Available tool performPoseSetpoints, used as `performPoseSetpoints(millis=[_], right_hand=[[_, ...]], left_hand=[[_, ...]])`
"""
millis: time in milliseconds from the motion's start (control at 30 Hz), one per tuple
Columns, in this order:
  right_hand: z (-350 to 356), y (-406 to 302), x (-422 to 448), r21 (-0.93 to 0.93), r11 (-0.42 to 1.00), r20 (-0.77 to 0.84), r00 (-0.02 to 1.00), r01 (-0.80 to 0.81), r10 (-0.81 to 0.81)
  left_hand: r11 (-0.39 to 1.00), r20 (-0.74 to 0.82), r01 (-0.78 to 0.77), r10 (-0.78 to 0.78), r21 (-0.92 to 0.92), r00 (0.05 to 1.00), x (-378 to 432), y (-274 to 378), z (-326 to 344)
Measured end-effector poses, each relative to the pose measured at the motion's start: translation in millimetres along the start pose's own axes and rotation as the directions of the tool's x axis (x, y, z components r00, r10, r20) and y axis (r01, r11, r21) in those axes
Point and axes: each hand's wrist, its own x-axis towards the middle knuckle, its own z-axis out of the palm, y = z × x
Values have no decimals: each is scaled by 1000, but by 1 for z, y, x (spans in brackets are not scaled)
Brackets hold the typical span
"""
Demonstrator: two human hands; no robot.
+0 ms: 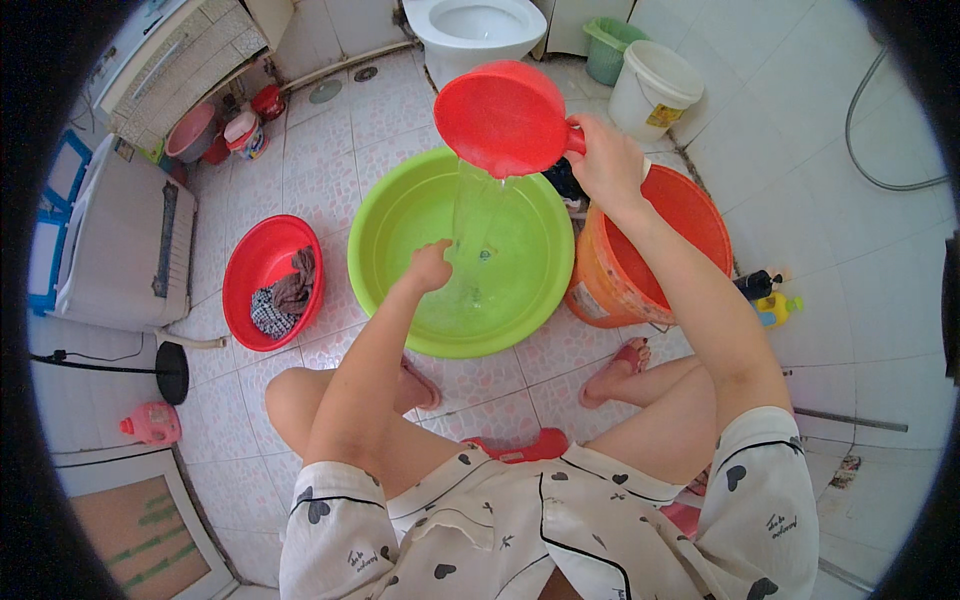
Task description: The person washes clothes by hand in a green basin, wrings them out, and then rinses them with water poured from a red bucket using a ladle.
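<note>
My right hand (pixel 606 165) grips the handle of a red plastic water dipper (pixel 499 116), which is tipped over the far side of a large green plastic basin (pixel 375 300). A clear stream of water (pixel 480 206) falls from its lip into the basin. Inside the basin's outline, left of the stream, hangs my left hand (pixel 433 268), holding nothing, its index finger stretched toward the water. Beneath my right forearm stands an orange bucket (pixel 600 289), close against the basin's right side; its inside is partly hidden by the arm.
On the left, a small red basin (pixel 236 292) holds bunched cloth (pixel 289 289). A washing machine (pixel 127 232) stands beyond it. A toilet (pixel 450 49), a white bucket (pixel 637 90) and a green bin (pixel 604 56) are at the back. Bottles (pixel 776 309) stand by the right wall.
</note>
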Motion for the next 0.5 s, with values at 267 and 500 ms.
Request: performPoseSetpoints(millis=[267, 500], right_hand=[[6, -8, -4, -63, 975, -162, 962, 213, -220], [8, -9, -9, -84, 964, -143, 955, 251, -261]], left_hand=[[999, 13, -3, 2, 33, 1000, 0, 4, -1], [1000, 43, 24, -25, 3, 999, -1, 7, -1]])
